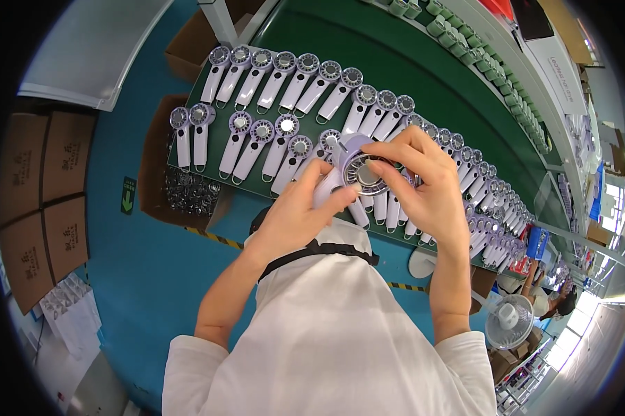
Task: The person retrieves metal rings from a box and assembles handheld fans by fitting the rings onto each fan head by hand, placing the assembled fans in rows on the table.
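A lavender handheld fan (352,154) is held up in front of me, its round slotted head tilted toward me. My left hand (295,208) wraps its handle, the thumb pressing near the lower rim of the head. With thumb and fingers, my right hand (427,180) grips the rim and front face of the same fan. Rows of matching lavender fans (278,80) lie on the green table (312,28) beyond and beside my hands, heads pointing away from me and wire loops toward me. Part of the held fan's handle is hidden behind my left fingers.
A cardboard box (156,180) of shiny round parts stands left of the table. Stacked cartons (45,201) are at far left. Green fans (465,41) line a shelf at the back right. A white pedestal fan (510,321) and another person (548,298) are at right.
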